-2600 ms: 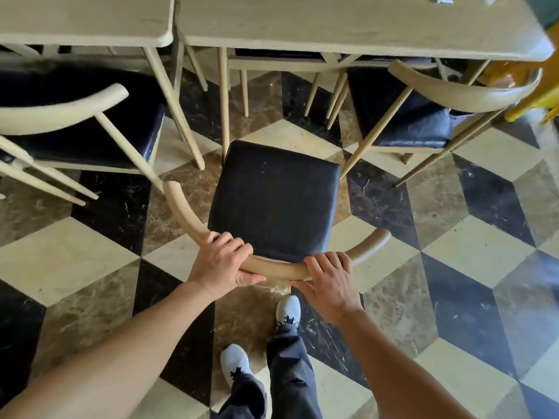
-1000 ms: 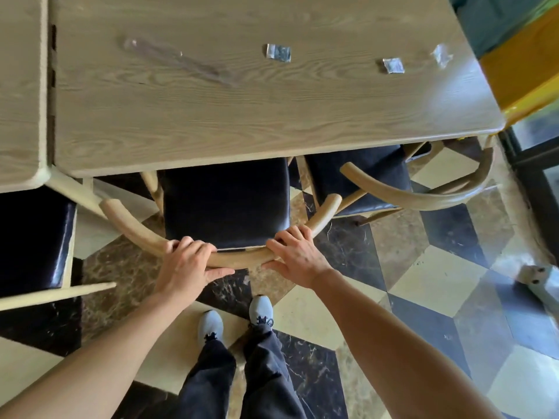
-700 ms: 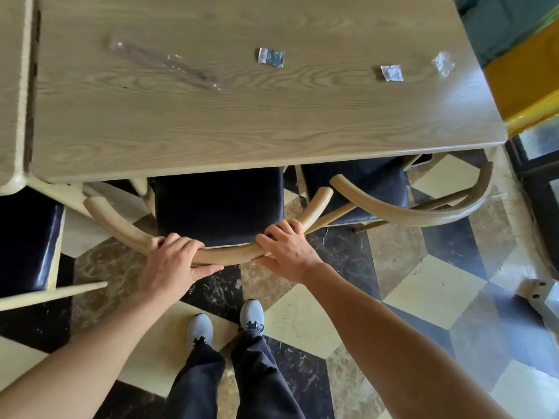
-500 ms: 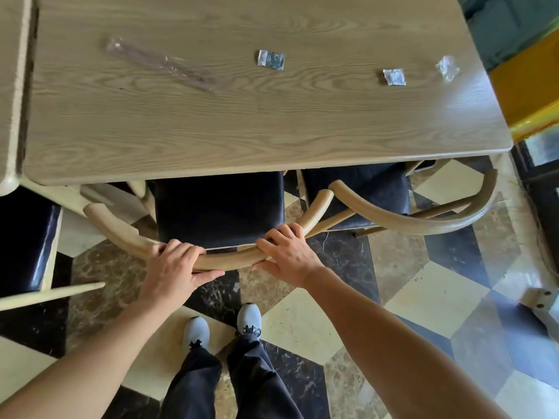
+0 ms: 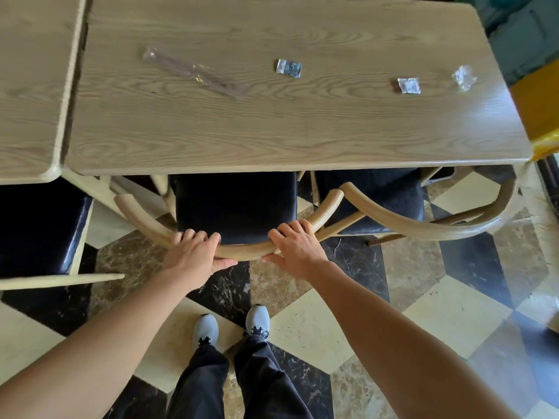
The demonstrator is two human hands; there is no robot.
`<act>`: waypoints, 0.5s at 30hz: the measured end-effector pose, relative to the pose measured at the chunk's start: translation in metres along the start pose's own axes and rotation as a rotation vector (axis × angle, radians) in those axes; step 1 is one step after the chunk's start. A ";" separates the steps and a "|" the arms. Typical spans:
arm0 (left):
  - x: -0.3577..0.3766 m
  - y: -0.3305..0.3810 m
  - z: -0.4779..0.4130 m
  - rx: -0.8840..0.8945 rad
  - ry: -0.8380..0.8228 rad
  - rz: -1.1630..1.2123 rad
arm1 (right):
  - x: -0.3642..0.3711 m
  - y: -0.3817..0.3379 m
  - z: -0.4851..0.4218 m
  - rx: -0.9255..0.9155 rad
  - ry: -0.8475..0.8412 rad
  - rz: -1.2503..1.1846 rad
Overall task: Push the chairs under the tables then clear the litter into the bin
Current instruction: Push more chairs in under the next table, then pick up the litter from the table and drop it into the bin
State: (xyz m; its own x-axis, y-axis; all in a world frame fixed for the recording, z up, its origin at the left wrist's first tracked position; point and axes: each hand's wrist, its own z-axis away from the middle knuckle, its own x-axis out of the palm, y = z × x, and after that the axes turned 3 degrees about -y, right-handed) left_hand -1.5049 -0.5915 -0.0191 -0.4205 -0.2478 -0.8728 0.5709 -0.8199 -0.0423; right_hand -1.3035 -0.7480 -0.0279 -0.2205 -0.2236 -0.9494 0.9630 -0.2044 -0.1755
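While the table point(image 5: 272, 131) fills twelve o'clock, the chair point(image 5: 236, 204) sits half under its near edge — left hand point(image 5: 193, 255) and right hand point(image 5: 298, 247) both wrapped tight round its backrest — litter point(image 5: 289, 68) lying further up.

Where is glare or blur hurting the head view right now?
Head view: a bright sheen washes the table at its right end, close to the crumpled clear wrapper; the long clear wrapper barely stands out from the wood; the wide lens bends the table edges; both hands on the chair look sharp.
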 end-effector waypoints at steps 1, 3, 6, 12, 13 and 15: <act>-0.007 0.002 0.002 -0.018 -0.057 -0.008 | -0.006 -0.003 -0.001 0.024 -0.052 0.007; -0.023 0.010 0.008 -0.036 -0.107 -0.003 | -0.019 -0.010 -0.004 0.075 -0.159 0.008; -0.045 0.018 0.021 -0.058 -0.138 0.085 | -0.043 -0.022 0.000 0.134 -0.312 0.002; -0.120 0.020 0.056 -0.029 -0.232 0.258 | -0.108 -0.034 0.029 0.222 -0.445 -0.101; -0.132 0.021 0.060 -0.022 -0.219 0.249 | -0.118 -0.033 0.033 0.236 -0.463 -0.107; -0.152 0.023 0.064 -0.005 -0.190 0.249 | -0.139 -0.030 0.040 0.261 -0.450 -0.127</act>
State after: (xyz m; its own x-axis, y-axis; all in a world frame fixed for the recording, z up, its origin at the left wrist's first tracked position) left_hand -1.4728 -0.6055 0.1440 -0.3912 -0.5335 -0.7499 0.6762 -0.7194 0.1590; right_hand -1.3078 -0.7491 0.1197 -0.4324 -0.5569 -0.7091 0.8668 -0.4734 -0.1567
